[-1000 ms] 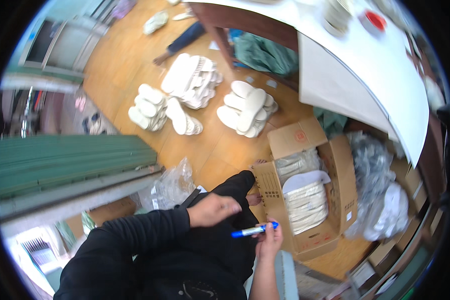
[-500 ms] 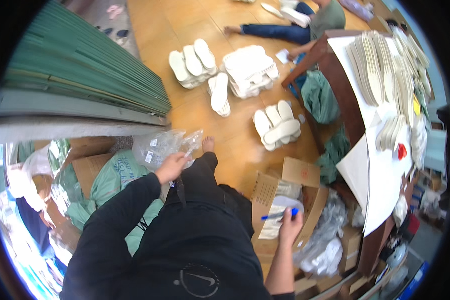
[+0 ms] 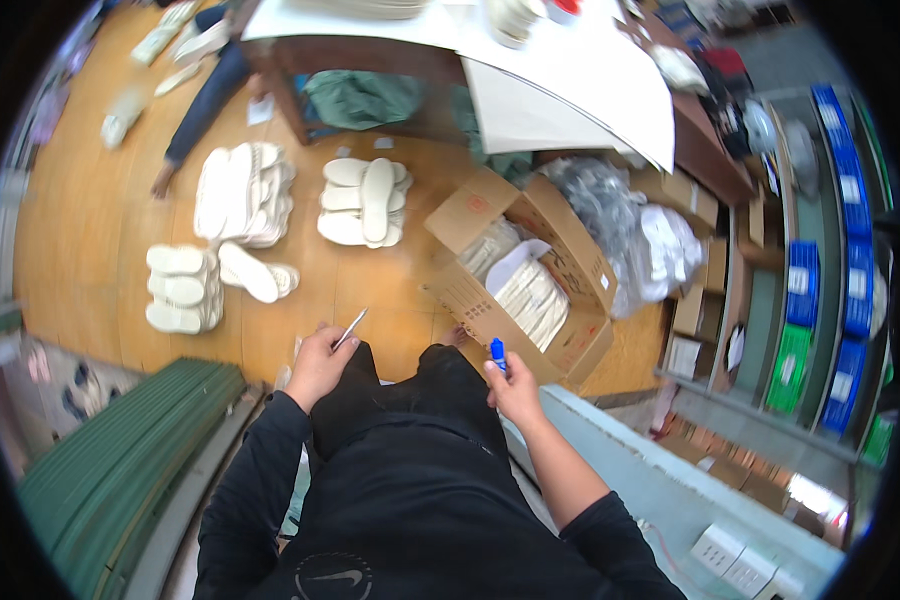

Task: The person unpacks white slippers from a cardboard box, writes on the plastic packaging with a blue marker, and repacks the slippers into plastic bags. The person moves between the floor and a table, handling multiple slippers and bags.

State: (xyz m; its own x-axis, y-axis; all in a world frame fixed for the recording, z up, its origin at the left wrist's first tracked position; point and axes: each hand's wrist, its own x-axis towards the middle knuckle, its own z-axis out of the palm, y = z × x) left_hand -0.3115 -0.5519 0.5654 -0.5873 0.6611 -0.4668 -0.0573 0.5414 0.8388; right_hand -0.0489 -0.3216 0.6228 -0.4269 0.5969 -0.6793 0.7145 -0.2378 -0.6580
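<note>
My left hand point(image 3: 318, 370) is closed around a thin silver tool point(image 3: 352, 325), pen-like, its tip pointing up and away; its exact kind is too small to tell. In my right hand point(image 3: 515, 388) stands a blue marker point(image 3: 498, 352), cap end up. Just beyond that hand is an open cardboard box point(image 3: 475, 208) with pale soles point(image 3: 542, 308) and clear plastic inside. Off-white shoe soles lie on the floor: one stack point(image 3: 375, 200) ahead, a tall stack point(image 3: 238, 190) further left, a lower stack point(image 3: 182, 290), and a loose pile point(image 3: 250, 272) between them.
A table with white sheets point(image 3: 560, 115) stands ahead, green bags point(image 3: 362, 98) beneath it. Clear plastic bags point(image 3: 610, 215) lie beyond the box. Shelves with blue boxes point(image 3: 802, 280) are at right, a pale blue ledge point(image 3: 630, 440) nearer. A green shutter point(image 3: 130, 460) is at lower left. Another person's leg point(image 3: 205, 110) shows far left.
My view has swung right, bringing the shelves in. My left hand has left the clear plastic bag and now shows the silver tool. The marker, earlier lying sideways, now points up.
</note>
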